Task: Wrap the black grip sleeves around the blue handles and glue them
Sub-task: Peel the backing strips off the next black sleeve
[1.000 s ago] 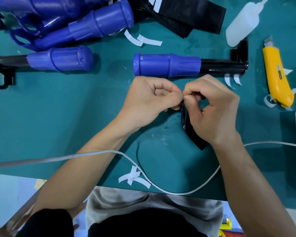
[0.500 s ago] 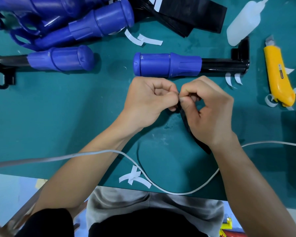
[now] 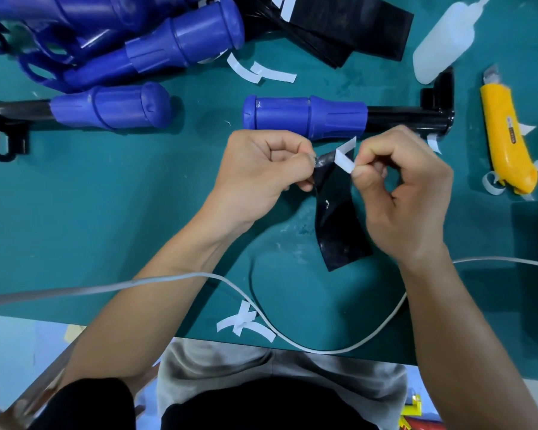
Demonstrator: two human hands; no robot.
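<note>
- Green table [image 3: 106, 212] below; left hand [image 3: 255, 175] pinches the black sleeve [image 3: 339, 225], hiding its top corner.
- Right hand [image 3: 407, 193] pinches a white strip [image 3: 343, 159] at the sleeve's top.
- Blue handle [image 3: 305, 117] lies just beyond both hands.

The black grip sleeve [image 3: 339, 218] pinched in my left hand [image 3: 261, 175] was a thin, glossy film, slick and limp, with a whitish patch at its corner. The backing strip [image 3: 344, 158] in my right hand [image 3: 407, 193] looked like matt white paper. The blue handle [image 3: 305, 117] was smooth moulded plastic or rubber with a dull sheen, and its black bar [image 3: 401, 114] shone like lacquer. The green table mat [image 3: 106, 212] was matt, scuffed with pale smears. The knife [image 3: 507, 135] had a glossy yellow plastic shell, the glue bottle [image 3: 441, 41] a cloudy, soft-looking plastic.
</note>
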